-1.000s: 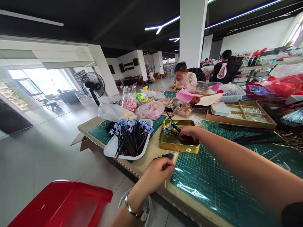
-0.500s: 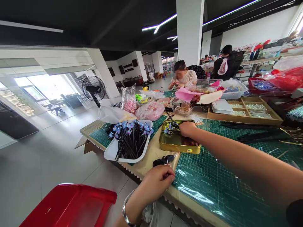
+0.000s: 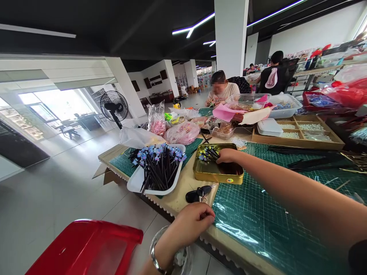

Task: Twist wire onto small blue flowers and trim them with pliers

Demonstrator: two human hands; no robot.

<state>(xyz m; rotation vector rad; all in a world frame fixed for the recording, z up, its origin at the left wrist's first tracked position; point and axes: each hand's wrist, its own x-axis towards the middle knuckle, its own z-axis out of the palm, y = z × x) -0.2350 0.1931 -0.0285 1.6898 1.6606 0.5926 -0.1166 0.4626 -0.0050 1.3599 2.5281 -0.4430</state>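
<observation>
My right hand (image 3: 227,156) reaches into a gold tin (image 3: 213,176). Its fingers are closed around the dark ends of a few black-stemmed blue flowers (image 3: 209,154), whose blossoms point left inside the tin. At the table's front edge, my left hand (image 3: 192,222) rests with its fingers loosely curled and nothing visible in them; a silver bangle circles that wrist. Just beyond it lie black keys (image 3: 197,194). To the left, a white tray (image 3: 136,183) holds a heap of similar blue flowers (image 3: 157,154) on black stems.
Green cutting mat (image 3: 258,221) covers the table's right part. Behind the tin are bagged beads (image 3: 183,133) and a compartmented wooden box (image 3: 298,143). A red plastic chair (image 3: 86,244) stands at lower left. Across the table a person (image 3: 222,89) sits working.
My right hand has drawn slightly back toward the left side of the tin, and more of the black stems now shows. My left hand has barely shifted.
</observation>
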